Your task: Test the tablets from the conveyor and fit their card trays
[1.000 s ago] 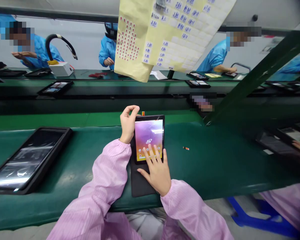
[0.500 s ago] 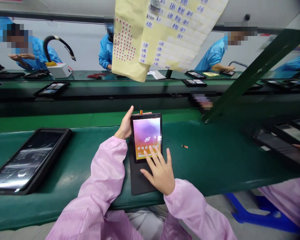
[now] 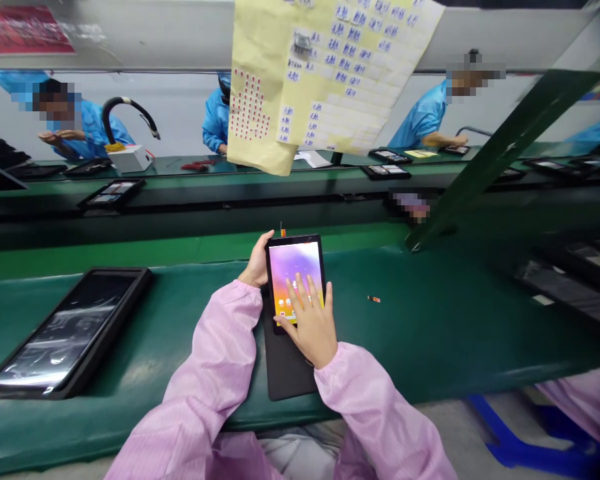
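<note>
A small tablet (image 3: 294, 265) with a lit purple and orange screen lies on a dark mat (image 3: 286, 367) on the green belt. My left hand (image 3: 257, 265) grips the tablet's upper left edge, thumb near the top corner. My right hand (image 3: 309, 320) rests flat on the lower half of the screen with its fingers spread. A thin orange tab (image 3: 283, 232) sticks out at the tablet's top edge.
A larger black tablet in a tray (image 3: 70, 330) lies on the belt (image 3: 430, 333) to my left. A tiny orange piece (image 3: 374, 299) lies to the right. A yellow paper sheet (image 3: 325, 73) hangs overhead. People in blue coats work at the far bench; a green post (image 3: 500, 147) slants at right.
My right hand slid up the screen from its lower edge to cover more of it. My left hand went from a pinch above the top corner to gripping the left edge.
</note>
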Demonstrator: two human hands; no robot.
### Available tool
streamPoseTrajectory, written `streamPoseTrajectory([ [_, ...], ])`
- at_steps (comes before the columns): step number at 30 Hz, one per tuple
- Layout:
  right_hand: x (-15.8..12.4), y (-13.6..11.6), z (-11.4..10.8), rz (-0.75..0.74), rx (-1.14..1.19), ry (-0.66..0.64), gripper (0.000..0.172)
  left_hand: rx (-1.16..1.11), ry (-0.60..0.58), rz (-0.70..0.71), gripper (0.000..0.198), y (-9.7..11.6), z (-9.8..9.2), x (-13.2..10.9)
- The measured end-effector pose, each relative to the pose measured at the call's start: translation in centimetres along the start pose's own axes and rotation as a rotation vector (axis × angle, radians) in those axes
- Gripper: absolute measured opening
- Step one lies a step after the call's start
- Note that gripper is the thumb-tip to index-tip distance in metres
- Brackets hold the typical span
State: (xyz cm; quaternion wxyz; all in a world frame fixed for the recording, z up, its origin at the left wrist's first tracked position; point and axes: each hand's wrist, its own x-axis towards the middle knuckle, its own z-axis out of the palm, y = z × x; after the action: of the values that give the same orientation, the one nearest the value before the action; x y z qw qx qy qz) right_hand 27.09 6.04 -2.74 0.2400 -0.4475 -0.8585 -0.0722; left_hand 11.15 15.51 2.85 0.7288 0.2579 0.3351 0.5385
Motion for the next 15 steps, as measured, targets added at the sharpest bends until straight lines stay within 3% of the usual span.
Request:
streamPoseTrajectory([
  [10, -3.6, -0.6, -1.0, 0.014, -0.038, -0.003, 0.074, -0.021, 0.000, -0.028, 0.034, -0.5, 1.0, -0.3],
  [15, -5.0, -0.3, -2.6, -0.025, -0.029, 0.035, 0.065, -0.081, 0.073, 0.125, 0.033, 0.6, 1.6, -1.2],
])
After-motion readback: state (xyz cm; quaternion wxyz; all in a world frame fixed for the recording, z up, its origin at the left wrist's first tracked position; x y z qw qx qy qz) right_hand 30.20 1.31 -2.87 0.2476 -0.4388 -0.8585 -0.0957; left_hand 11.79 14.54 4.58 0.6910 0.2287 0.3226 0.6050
